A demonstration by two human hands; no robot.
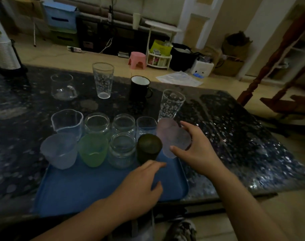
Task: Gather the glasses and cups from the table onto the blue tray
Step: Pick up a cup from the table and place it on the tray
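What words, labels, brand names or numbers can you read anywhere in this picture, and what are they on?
None can be read.
The yellow-green bag on the floor rack shows faint marks, too blurred to read.
The white box on the floor bears blue marks, too small to tell.
The blue bin at the back shows only a dark slot, no lettering.
The glasses, the black mug and the blue tray carry no visible print.

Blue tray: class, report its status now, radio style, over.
Right hand closed on frosted cup at blue tray right edge. Left hand open by dark cup. Black mug, tall glasses, small pitcher not yet gathered. Nothing blocking.
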